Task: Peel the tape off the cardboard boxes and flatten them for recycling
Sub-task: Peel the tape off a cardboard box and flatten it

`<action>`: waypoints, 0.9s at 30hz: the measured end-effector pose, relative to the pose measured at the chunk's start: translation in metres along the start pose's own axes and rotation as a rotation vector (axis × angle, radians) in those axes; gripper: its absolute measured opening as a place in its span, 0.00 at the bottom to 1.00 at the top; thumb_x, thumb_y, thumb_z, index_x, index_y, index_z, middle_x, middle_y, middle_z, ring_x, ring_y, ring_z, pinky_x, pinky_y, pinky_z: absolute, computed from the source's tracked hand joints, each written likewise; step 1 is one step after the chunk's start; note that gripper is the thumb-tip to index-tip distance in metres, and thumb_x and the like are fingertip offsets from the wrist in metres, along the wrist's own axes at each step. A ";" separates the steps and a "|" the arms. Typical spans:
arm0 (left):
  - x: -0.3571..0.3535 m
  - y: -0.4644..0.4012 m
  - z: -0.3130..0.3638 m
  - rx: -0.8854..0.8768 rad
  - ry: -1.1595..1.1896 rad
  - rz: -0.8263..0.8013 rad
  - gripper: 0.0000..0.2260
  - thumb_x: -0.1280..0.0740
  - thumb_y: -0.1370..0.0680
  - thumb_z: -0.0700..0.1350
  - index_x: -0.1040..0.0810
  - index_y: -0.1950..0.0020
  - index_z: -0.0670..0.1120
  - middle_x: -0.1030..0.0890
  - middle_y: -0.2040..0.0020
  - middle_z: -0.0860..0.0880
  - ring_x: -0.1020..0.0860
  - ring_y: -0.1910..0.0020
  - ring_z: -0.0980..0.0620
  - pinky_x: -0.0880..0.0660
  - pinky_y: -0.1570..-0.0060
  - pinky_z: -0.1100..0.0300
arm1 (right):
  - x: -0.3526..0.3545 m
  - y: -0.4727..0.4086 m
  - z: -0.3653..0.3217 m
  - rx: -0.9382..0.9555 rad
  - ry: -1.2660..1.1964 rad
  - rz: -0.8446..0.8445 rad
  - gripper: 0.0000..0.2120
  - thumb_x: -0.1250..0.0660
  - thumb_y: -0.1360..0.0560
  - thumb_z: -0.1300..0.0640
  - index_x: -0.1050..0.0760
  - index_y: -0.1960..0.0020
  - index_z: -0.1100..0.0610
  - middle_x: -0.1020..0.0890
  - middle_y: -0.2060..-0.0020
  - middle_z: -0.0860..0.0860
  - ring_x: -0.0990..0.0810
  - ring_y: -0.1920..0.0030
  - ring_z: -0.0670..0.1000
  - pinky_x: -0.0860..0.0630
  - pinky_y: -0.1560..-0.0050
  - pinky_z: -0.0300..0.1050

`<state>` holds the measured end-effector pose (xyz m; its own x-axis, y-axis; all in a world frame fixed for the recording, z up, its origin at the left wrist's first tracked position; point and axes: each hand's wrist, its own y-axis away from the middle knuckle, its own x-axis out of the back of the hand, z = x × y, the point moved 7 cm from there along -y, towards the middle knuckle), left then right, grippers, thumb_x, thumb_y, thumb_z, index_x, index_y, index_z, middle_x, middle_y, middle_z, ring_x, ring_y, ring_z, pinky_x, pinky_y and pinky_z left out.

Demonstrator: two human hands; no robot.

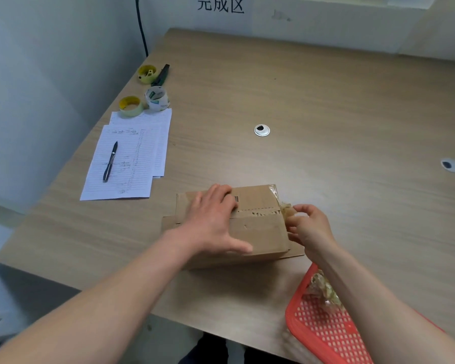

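Red mesh basket [323, 334] sits at the near right edge of the table [326, 101], partly overhanging it, with a clump of crumpled clear tape scraps [325, 288] inside; the person's right forearm crosses above it.

Cardboard box [258, 229] lies just beyond the basket, at the near centre of the table, closed, top flaps meeting along a seam that runs left to right. Torn paper fibres show along the right part of that seam. A strip of clear tape [273, 189] clings to the far right corner of the box.

Left hand [213, 222] lies flat on the box top, fingers straight and spread, thumb pointing toward the near right; it presses down on the left half of the lid.

Right hand [309, 228] is at the right end of the box, fingertips curled together and pinching a bunched, brownish wad of peeled tape [286, 209] at the seam's right end. Whether the wad remains attached to the box cannot be told.

Further out, left side of table: two lined sheets of paper [126, 164], overlapping, with a black pen [111, 162] lying on the upper sheet. Beyond them, two tape rolls [142, 102] side by side, one yellowish, one clear with green print. Farther still, a yellow tape dispenser [154, 73] with dark handle. A round silver cable grommet [262, 130] is set in the table's middle, a second at the right edge.
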<state>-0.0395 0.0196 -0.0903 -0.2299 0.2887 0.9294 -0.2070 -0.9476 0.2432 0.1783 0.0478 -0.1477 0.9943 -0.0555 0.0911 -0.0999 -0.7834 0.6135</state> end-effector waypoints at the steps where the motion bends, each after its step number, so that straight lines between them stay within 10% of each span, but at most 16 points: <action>1: -0.001 -0.002 0.006 0.072 0.043 0.060 0.42 0.35 0.40 0.77 0.32 0.37 0.51 0.40 0.28 0.50 0.46 0.24 0.48 0.48 0.25 0.45 | -0.005 0.002 -0.004 0.002 -0.056 -0.013 0.09 0.35 0.27 0.71 0.25 0.49 0.61 0.18 0.63 0.57 0.21 0.66 0.54 0.22 0.70 0.43; 5: -0.016 -0.002 0.017 0.210 0.036 0.246 0.40 0.50 0.38 0.77 0.32 0.39 0.51 0.39 0.29 0.50 0.46 0.23 0.46 0.52 0.24 0.40 | -0.011 0.008 -0.008 -0.017 -0.260 -0.015 0.09 0.38 0.24 0.66 0.24 0.63 0.62 0.19 0.69 0.53 0.21 0.70 0.50 0.22 0.71 0.40; 12: -0.021 -0.003 0.015 0.207 -0.024 0.307 0.39 0.47 0.37 0.76 0.31 0.39 0.50 0.37 0.29 0.49 0.44 0.23 0.44 0.50 0.25 0.40 | -0.004 0.001 -0.019 0.173 -0.115 0.066 0.07 0.27 0.26 0.65 0.20 0.49 0.65 0.17 0.61 0.57 0.18 0.60 0.54 0.18 0.54 0.50; 16: -0.021 -0.003 0.015 0.209 -0.019 0.327 0.38 0.46 0.38 0.76 0.30 0.40 0.50 0.35 0.30 0.49 0.42 0.24 0.44 0.48 0.25 0.40 | 0.001 -0.002 -0.016 0.160 -0.142 0.106 0.17 0.28 0.24 0.64 0.29 0.39 0.60 0.19 0.59 0.60 0.18 0.61 0.55 0.19 0.61 0.48; 20: -0.021 -0.002 0.017 0.196 -0.032 0.315 0.38 0.45 0.38 0.76 0.30 0.40 0.51 0.36 0.30 0.49 0.42 0.24 0.45 0.49 0.25 0.40 | 0.000 -0.009 -0.004 0.043 -0.142 0.107 0.05 0.31 0.21 0.63 0.27 0.51 0.60 0.22 0.65 0.56 0.24 0.76 0.47 0.25 0.75 0.38; 27: -0.021 0.000 0.018 0.175 -0.029 0.310 0.37 0.44 0.37 0.76 0.31 0.39 0.51 0.37 0.30 0.50 0.43 0.24 0.46 0.49 0.25 0.40 | -0.010 -0.031 0.009 -0.173 0.025 -0.061 0.12 0.31 0.20 0.51 0.26 0.58 0.56 0.26 0.71 0.52 0.34 0.76 0.47 0.37 0.78 0.36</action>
<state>-0.0171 0.0114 -0.1049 -0.2284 -0.0176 0.9734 0.0351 -0.9993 -0.0099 0.1719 0.0672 -0.1746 0.9977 0.0054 0.0676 -0.0469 -0.6663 0.7442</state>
